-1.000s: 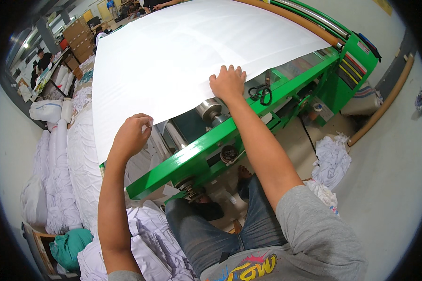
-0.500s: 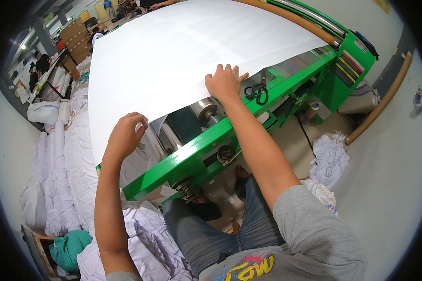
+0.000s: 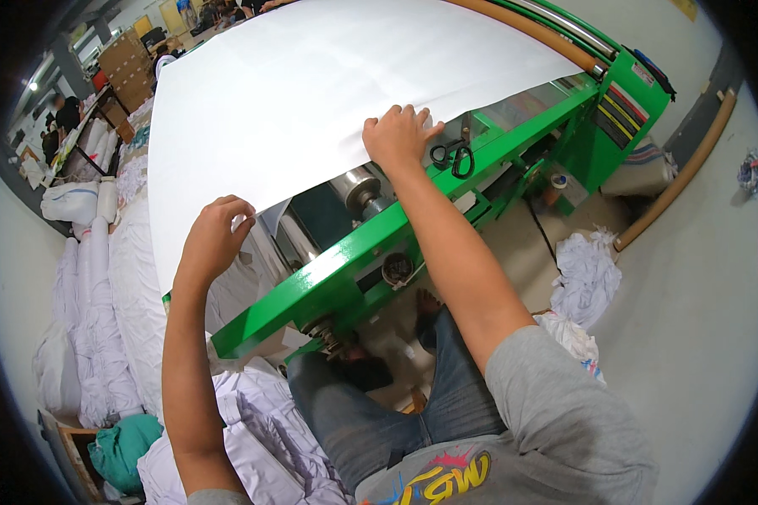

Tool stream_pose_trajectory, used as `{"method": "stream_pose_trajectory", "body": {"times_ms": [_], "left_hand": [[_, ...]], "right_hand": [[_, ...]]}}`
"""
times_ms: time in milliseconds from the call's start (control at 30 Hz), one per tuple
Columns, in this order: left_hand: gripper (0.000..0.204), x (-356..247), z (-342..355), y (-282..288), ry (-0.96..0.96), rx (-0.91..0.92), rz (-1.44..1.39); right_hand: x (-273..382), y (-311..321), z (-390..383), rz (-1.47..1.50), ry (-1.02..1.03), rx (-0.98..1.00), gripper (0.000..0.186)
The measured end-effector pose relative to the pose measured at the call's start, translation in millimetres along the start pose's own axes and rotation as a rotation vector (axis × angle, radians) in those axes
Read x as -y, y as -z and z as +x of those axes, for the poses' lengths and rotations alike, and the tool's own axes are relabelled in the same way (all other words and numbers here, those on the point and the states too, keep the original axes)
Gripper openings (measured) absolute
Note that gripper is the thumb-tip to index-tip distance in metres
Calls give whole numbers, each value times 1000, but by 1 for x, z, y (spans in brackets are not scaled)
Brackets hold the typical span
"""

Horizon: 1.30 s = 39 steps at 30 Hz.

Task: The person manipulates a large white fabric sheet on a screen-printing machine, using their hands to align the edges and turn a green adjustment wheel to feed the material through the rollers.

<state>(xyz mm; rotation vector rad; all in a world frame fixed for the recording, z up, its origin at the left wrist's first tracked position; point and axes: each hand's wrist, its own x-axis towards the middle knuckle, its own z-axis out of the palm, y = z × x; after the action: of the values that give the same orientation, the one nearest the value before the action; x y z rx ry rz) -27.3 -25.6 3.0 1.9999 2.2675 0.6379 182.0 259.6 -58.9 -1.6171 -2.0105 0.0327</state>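
A wide white sheet (image 3: pixel 312 93), smooth like paper or film, lies over a green-framed machine (image 3: pixel 345 273). At its near left edge, my left hand (image 3: pixel 215 236) is closed, thumb and fingers pinching the sheet's border. My right hand (image 3: pixel 396 139) rests palm down at the near edge farther right, its fingers spread on the sheet. Just right of that hand, black-handled scissors (image 3: pixel 455 158) lie on the machine, their blades partly hidden. Below the sheet's edge, a metal roller (image 3: pixel 358 187) shows inside the frame.
A brown cardboard tube (image 3: pixel 547 38) spans the machine's far right side. Another long tube (image 3: pixel 678 181) leans by the wall. White cloth (image 3: pixel 244 429) is heaped near my legs, and wrapped rolls (image 3: pixel 97 328) lie at left. Other people (image 3: pixel 66 114) are in the background.
The whole view has shifted slightly, moving the scene a little leftward. Both hands keep their places on the sheet; its edge near my right hand looks a bit more raised.
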Motion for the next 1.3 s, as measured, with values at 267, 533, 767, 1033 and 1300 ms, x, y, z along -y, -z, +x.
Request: {"method": "stream_pose_trajectory", "body": {"times_ms": [267, 533, 767, 1033, 1300], "left_hand": [[14, 1, 0, 0, -10, 3, -1], [13, 6, 1, -2, -47, -21, 11], [13, 1, 1, -1, -28, -13, -1], [12, 1, 2, -2, -47, -64, -24], [9, 0, 5, -2, -66, -216, -30]], "right_hand": [[-1, 2, 0, 82, 50, 44, 53], [1, -10, -2, -124, -33, -115, 61], [-1, -5, -1, -46, -6, -24, 61], [-2, -7, 1, 24, 43, -24, 56], [1, 3, -2, -3, 14, -37, 49]]}}
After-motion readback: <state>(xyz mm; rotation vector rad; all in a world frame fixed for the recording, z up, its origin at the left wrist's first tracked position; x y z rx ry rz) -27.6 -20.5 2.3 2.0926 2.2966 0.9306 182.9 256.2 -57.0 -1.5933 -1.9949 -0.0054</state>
